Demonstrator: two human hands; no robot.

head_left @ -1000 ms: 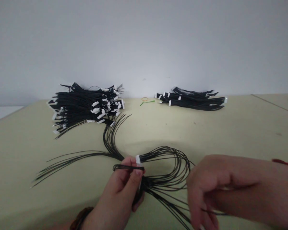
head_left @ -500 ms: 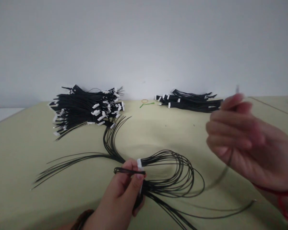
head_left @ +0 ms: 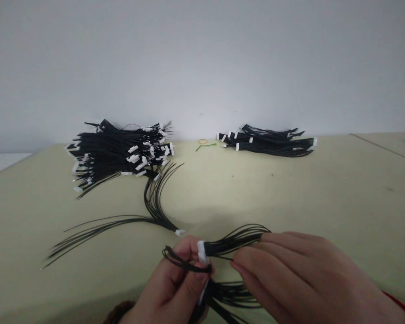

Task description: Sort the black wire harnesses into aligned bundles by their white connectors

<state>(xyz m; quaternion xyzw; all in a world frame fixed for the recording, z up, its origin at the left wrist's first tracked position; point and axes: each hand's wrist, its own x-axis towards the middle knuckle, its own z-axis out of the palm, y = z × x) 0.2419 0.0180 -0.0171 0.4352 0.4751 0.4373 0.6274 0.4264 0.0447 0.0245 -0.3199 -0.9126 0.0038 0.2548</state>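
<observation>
Your left hand (head_left: 170,283) is closed in a firm pinch, with the thumb and fingers pressed together on a white plastic connector (head_left: 201,252) that stands up out of the grip. A small loop of black wire (head_left: 185,264) is caught against your fingers just below it. Take that connector as your reference point.

A bundle of thin black wires (head_left: 236,240) fans out from its right side and runs into your right hand (head_left: 290,274), just beside it to the right. That hand is curled and closed around the wires, its fingertips (head_left: 238,265) near the connector but not touching it. Directly below the connector, a sliver of white plastic (head_left: 203,291) pokes from your left hand, and more black wires (head_left: 231,294) trail beneath your right hand.

Just up and to the left, a second white connector (head_left: 180,232) lies on the table at the end of a looser spray of black wires (head_left: 97,227). Well beyond, up and to the left, sits a large heap of black cables with white connectors (head_left: 118,153). Up and to the right lies a smaller heap (head_left: 266,141). Between the heaps are a rubber band (head_left: 202,141) and a green twist tie (head_left: 204,146), all on a pale green table (head_left: 324,189).
</observation>
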